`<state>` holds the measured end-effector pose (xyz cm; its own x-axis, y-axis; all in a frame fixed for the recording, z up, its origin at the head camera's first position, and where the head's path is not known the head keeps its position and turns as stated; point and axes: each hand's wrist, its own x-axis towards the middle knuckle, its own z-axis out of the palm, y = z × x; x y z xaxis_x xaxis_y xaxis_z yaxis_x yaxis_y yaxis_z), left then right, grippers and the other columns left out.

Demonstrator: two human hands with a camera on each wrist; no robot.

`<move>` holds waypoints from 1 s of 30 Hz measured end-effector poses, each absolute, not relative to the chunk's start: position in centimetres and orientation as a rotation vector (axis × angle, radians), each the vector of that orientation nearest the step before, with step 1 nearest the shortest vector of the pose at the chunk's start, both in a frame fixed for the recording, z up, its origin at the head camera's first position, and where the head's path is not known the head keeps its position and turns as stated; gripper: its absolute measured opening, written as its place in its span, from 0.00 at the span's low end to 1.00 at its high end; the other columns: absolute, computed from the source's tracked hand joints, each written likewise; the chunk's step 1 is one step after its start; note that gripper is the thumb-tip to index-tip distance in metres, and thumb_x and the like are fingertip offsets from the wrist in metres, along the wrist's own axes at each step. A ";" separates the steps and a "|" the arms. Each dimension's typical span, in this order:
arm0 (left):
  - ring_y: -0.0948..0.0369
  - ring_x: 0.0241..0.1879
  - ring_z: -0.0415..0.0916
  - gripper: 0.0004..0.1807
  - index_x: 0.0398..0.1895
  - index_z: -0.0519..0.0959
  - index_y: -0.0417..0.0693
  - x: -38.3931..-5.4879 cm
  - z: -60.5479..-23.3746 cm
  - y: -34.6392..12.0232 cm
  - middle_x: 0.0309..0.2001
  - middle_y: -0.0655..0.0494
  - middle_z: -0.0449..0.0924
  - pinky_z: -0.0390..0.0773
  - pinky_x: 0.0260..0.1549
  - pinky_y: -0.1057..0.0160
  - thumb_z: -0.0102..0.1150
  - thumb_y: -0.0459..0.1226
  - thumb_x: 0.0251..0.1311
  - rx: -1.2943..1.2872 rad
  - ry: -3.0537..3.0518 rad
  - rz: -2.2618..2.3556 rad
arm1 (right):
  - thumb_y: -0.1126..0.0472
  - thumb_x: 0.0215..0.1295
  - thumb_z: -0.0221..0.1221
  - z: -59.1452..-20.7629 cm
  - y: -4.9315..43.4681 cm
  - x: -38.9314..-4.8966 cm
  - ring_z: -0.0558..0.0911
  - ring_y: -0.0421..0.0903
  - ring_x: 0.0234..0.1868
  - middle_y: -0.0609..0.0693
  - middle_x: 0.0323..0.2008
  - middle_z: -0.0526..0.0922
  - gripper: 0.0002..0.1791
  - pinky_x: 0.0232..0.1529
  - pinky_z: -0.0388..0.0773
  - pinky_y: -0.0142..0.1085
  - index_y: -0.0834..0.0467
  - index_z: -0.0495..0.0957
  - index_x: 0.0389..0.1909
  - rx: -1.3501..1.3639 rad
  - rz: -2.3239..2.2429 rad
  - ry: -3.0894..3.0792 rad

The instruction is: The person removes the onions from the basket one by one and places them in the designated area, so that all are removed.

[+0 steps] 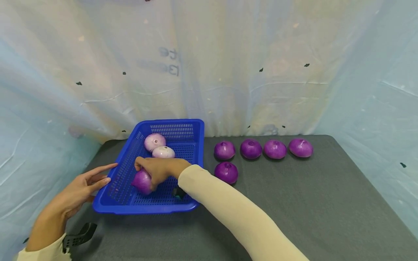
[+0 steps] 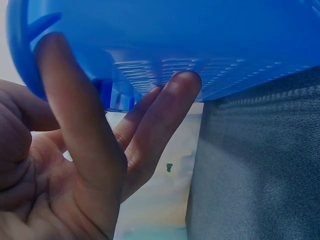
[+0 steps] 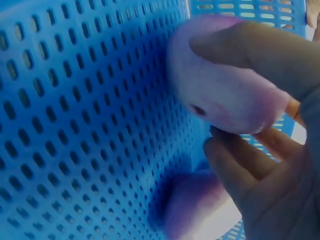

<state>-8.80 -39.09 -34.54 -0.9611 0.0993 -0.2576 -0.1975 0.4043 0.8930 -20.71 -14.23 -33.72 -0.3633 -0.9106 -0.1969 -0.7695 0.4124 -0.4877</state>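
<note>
My right hand (image 1: 160, 171) reaches down into a blue plastic basket (image 1: 153, 209) and grips a purple onion (image 1: 142, 182) near its left front part. In the right wrist view the thumb lies across this onion (image 3: 220, 85), with fingers below it and the slotted basket floor close by. Two paler onions, one (image 1: 155, 142) behind the other (image 1: 163, 152), sit farther back in the basket. At the basket's left rim, my left hand (image 1: 83, 185) holds the edge; the left wrist view shows its fingers (image 2: 167, 105) against the outer wall under the rim.
On the dark grey table (image 1: 294, 203), several purple onions stand right of the basket: a back row ending at an onion (image 1: 300, 148), plus one onion (image 1: 226, 173) in front. Plastic sheeting (image 1: 222, 72) hangs behind and on both sides.
</note>
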 end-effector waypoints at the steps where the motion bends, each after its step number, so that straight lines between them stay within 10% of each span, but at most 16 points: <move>1: 0.60 0.42 0.86 0.32 0.80 0.52 0.61 -8.8 -34.6 -39.0 0.45 0.77 0.81 0.86 0.35 0.49 0.47 0.45 0.76 -0.093 2.395 1.574 | 0.58 0.51 0.76 -33.7 -14.1 -20.8 0.71 0.35 0.52 0.42 0.50 0.70 0.38 0.51 0.70 0.22 0.49 0.60 0.56 -1.424 -0.442 2.236; 30: 0.59 0.43 0.86 0.35 0.80 0.51 0.59 -8.7 -34.5 -39.2 0.44 0.78 0.81 0.86 0.37 0.48 0.49 0.47 0.75 -0.121 2.397 1.572 | 0.47 0.55 0.73 -33.3 -12.5 -20.8 0.71 0.39 0.65 0.43 0.68 0.69 0.46 0.65 0.72 0.35 0.43 0.63 0.73 -1.317 -0.324 2.289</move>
